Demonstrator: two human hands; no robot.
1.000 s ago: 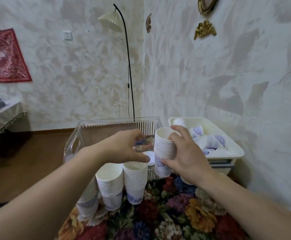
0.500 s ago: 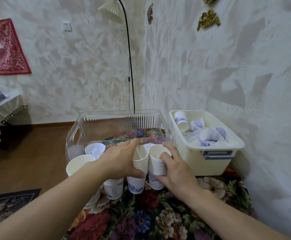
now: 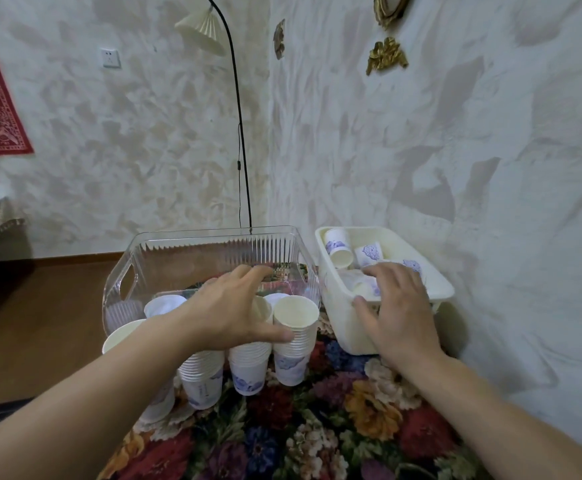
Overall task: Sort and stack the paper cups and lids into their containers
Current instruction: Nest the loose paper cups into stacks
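Four stacks of cups (image 3: 294, 344) are placed in a row on the tabletop (image 3: 352, 427), just in front of the clear container (image 3: 210, 251). The tub (image 3: 338, 306) is set to its right, and loose cups (image 3: 340, 251) are laid inside it.

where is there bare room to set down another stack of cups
Bare floral cloth in front of the white paper cup stacks, and the clear ribbed plastic bin's far half. Crowded: the white plastic tub of loose cups.
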